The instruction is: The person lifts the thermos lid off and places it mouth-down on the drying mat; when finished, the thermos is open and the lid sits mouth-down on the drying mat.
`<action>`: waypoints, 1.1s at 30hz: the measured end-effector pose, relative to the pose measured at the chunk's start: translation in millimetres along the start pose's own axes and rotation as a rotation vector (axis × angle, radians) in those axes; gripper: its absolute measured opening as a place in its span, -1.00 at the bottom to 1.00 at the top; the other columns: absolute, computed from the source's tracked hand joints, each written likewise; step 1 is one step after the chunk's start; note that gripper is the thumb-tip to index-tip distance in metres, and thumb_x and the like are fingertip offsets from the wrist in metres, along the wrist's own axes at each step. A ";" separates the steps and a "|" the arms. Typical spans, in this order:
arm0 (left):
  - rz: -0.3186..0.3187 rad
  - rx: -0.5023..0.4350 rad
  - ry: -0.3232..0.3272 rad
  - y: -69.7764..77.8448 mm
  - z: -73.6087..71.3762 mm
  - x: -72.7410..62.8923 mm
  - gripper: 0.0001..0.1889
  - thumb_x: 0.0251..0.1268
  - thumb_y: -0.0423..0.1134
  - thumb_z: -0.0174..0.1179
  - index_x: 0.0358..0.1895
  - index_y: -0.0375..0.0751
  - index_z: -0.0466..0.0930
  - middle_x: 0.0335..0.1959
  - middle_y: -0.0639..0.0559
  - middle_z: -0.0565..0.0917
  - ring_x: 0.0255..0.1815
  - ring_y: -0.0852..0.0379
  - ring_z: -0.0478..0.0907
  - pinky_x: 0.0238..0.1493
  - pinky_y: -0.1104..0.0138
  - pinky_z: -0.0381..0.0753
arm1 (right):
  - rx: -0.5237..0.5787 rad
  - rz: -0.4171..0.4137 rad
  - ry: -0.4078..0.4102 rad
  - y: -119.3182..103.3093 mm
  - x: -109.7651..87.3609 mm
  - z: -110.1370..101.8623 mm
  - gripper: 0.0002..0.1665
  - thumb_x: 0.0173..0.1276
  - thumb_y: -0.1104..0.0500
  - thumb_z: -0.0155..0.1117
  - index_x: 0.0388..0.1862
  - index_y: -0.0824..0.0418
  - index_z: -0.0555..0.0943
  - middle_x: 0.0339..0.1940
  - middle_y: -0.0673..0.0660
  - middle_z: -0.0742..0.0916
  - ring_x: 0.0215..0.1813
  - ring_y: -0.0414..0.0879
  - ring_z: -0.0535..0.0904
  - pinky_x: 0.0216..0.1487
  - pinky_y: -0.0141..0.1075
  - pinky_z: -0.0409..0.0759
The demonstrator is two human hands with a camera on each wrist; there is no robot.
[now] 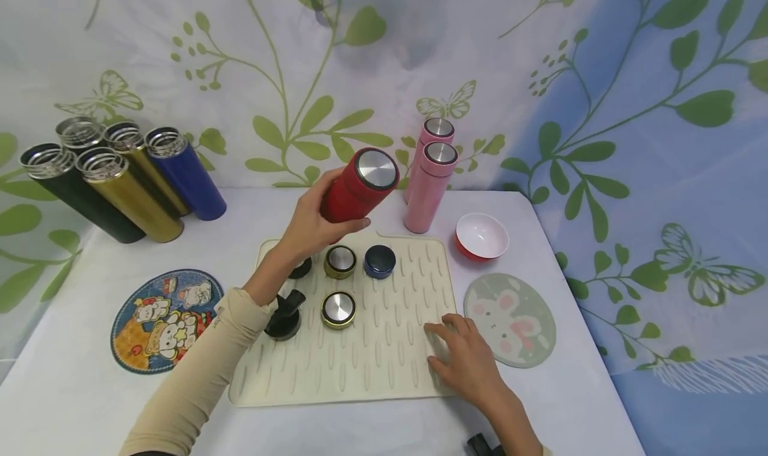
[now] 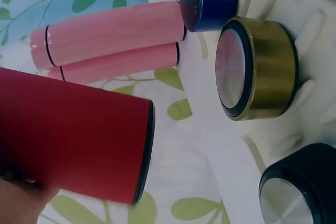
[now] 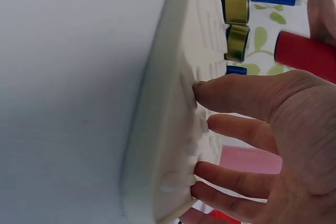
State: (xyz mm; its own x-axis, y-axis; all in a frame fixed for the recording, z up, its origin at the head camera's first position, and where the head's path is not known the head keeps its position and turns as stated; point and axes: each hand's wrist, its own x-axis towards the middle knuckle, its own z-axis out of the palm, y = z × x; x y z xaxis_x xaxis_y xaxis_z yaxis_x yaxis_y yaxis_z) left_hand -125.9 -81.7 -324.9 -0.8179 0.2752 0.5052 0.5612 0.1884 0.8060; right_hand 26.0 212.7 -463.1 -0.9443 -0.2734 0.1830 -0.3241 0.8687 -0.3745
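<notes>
My left hand (image 1: 317, 216) grips a red thermos flask (image 1: 348, 196) above the far part of a cream ridged mat (image 1: 390, 349). The flask is tilted and its silver-topped lid is on. In the left wrist view, the flask's red body (image 2: 89, 140) fills the lower left. On the mat's right side my right hand (image 1: 467, 359) rests with fingers spread and loosely bent, fingertips at the ridges; it holds nothing. Several lids stand on the mat: two gold lids (image 1: 339, 309), a blue lid (image 1: 380, 261) and black ones (image 1: 284, 319), one partly behind my left arm.
Several lidless flasks, including a blue flask (image 1: 189, 176), stand at the far left. Two lidded pink flasks (image 1: 426, 196) stand at the back, near a red-and-white bowl (image 1: 482, 236). Oval placemats lie left (image 1: 168, 323) and right (image 1: 510, 319) of the mat.
</notes>
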 end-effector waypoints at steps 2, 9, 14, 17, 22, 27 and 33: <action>0.037 0.027 -0.002 0.2 0.3 -5.9 -0.22 -0.04 -0.42 0.51 0.35 -0.24 0.41 0.17 -0.14 0.58 0.12 -0.03 0.50 0.05 0.04 0.54 | 0.002 0.011 -0.009 -0.2 1.2 -1.9 -0.38 -0.07 0.16 0.68 0.06 0.11 0.72 0.11 0.21 0.60 0.10 0.11 0.50 -0.09 -0.03 0.60; 0.165 0.151 0.005 -21.0 -2.2 -25.9 -0.16 -0.16 -0.24 0.63 0.34 -0.01 0.48 0.13 0.06 0.58 0.11 0.09 0.50 0.00 0.11 0.58 | 0.029 0.060 -0.090 -3.5 8.1 -9.3 -0.46 0.03 0.11 0.64 0.04 0.13 0.72 0.08 0.20 0.61 0.10 0.12 0.49 -0.02 -0.01 0.57; 0.207 0.235 -0.004 -14.2 -7.0 -40.8 -0.17 -0.16 -0.21 0.63 0.33 0.03 0.50 0.12 0.05 0.56 0.13 0.08 0.49 -0.02 0.06 0.63 | 0.051 0.093 -0.165 -10.6 16.3 -22.9 -0.40 0.12 0.06 0.58 0.14 0.24 0.66 0.10 0.20 0.63 0.14 0.15 0.53 0.08 0.03 0.55; 0.217 0.281 -0.019 -10.5 -9.6 -49.3 -0.17 -0.17 -0.23 0.63 0.33 0.00 0.51 0.14 0.01 0.56 0.16 0.03 0.49 -0.02 0.01 0.63 | 0.101 0.092 -0.173 -16.0 21.2 -32.8 -0.32 0.18 0.04 0.54 0.23 0.30 0.58 0.14 0.20 0.64 0.17 0.14 0.56 0.14 0.03 0.54; 0.263 0.465 -0.032 -3.1 -12.5 -62.6 -0.17 -0.19 -0.18 0.63 0.32 -0.02 0.53 0.14 -0.05 0.60 0.13 -0.05 0.52 0.00 -0.02 0.58 | 0.356 0.039 -0.111 -32.2 36.5 -49.7 -0.28 0.28 -0.03 0.48 0.35 0.17 0.49 0.15 0.06 0.67 0.15 -0.01 0.61 0.07 -0.02 0.61; 0.321 0.613 -0.056 4.2 -10.5 -72.5 -0.14 -0.22 -0.15 0.64 0.33 -0.02 0.52 0.12 -0.08 0.62 0.08 -0.09 0.54 -0.01 -0.03 0.51 | 0.588 0.001 -0.075 -53.5 57.3 -68.6 -0.28 0.33 -0.06 0.42 0.42 -0.01 0.41 0.10 -0.04 0.68 -0.01 -0.18 0.67 -0.11 -0.16 0.68; 0.352 0.707 -0.078 9.3 -5.8 -82.4 -0.15 -0.23 -0.13 0.65 0.31 -0.02 0.54 0.12 -0.09 0.62 0.10 -0.11 0.53 0.06 -0.05 0.50 | 0.763 -0.010 -0.075 -70.1 73.8 -78.2 -0.25 0.36 0.07 0.39 0.48 0.01 0.34 0.06 0.13 0.67 -0.15 -0.04 0.68 -0.36 -0.15 0.71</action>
State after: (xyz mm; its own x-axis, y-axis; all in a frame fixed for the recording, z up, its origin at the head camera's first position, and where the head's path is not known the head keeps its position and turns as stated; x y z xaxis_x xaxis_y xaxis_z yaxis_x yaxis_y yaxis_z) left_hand -54.1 -108.1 -357.3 -0.5805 0.4905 0.6499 0.7542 0.6247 0.2023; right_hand -16.5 163.9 -352.3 -0.9336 -0.3310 0.1375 -0.2561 0.3476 -0.9020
